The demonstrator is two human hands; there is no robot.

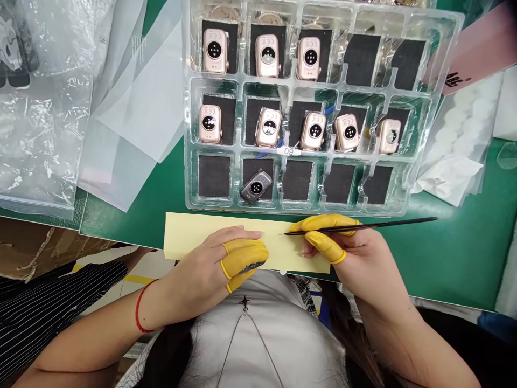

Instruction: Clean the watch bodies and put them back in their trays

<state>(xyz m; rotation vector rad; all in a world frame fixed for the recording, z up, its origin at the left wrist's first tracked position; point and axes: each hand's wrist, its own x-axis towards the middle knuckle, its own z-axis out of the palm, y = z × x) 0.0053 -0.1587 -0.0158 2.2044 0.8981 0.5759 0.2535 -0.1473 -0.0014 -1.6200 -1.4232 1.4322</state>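
My left hand, with yellow finger cots on several fingers, is closed around a dark smartwatch case; most of the case is hidden behind the fingers. My right hand, also in yellow finger cots, pinches a thin black fine-tipped brush or probe between thumb and fingers. Its tip points left toward my left hand, apart from the case. Both hands are over a pale yellow paper strip at the table's front edge.
Beyond the strip stands a clear plastic tray with several gold watch cases and one dark watch case. Plastic bags and translucent sheets lie left. On the right are a crumpled white tissue and a pink card.
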